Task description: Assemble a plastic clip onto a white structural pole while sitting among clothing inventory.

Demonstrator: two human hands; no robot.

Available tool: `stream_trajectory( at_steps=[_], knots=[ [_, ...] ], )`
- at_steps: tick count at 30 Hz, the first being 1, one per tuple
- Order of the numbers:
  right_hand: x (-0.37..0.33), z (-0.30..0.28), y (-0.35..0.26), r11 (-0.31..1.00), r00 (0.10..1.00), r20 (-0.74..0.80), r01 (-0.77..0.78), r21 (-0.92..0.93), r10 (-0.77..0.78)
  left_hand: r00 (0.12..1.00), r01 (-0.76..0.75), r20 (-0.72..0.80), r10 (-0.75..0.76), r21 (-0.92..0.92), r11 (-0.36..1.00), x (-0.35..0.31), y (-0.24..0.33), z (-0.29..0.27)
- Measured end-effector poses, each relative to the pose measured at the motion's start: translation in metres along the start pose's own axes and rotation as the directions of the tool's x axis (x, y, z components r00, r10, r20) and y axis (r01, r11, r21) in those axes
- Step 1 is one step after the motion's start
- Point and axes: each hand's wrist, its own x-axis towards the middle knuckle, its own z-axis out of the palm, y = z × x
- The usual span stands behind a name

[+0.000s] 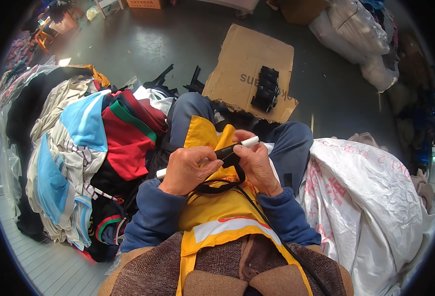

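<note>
Your left hand [187,170] and right hand [255,163] both clench the black-and-white tool [226,153], its axis rising toward upper right, mid-frame.

The single head view is looking steeply down from the seated person's head, very close over the lap, so the brown jumper is filling the lower edge and the two sleeves are coming in from below toward the frame's middle. It is facing forward across the knees to the grey floor [178,44] in the upper part. The fisheye is bending edges at the rim, and a black border is ringing the frame. No second view is sharing the scene.
</note>
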Motion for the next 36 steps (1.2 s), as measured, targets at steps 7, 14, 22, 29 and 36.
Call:
stream_trajectory(
  at_steps=[7,14,22,29,36],
  knots=[
    [-0.008,0.008,-0.001,0.975,0.998,-0.049,0.027,-0.220,-0.039,0.995,-0.088,-0.026,0.092,0.123,0.989,0.009,0.002,-0.010],
    [-0.017,0.024,-0.005,0.915,0.970,-0.069,0.195,-0.353,-0.234,0.890,-0.124,-0.341,0.301,0.455,0.882,0.000,-0.003,0.014],
    [-0.016,0.029,-0.003,0.972,0.977,-0.120,0.154,-0.175,-0.177,0.903,0.244,-0.073,-0.422,-0.723,0.646,-0.004,-0.013,0.034],
    [-0.014,0.026,-0.004,0.991,0.988,-0.112,0.096,-0.095,-0.106,0.896,0.244,0.152,-0.417,-0.953,0.178,-0.003,-0.014,0.026],
    [-0.014,0.020,-0.007,0.985,0.988,-0.104,0.097,-0.143,-0.113,0.864,0.310,0.182,-0.470,-0.927,0.211,-0.002,-0.007,0.023]
  ],
)
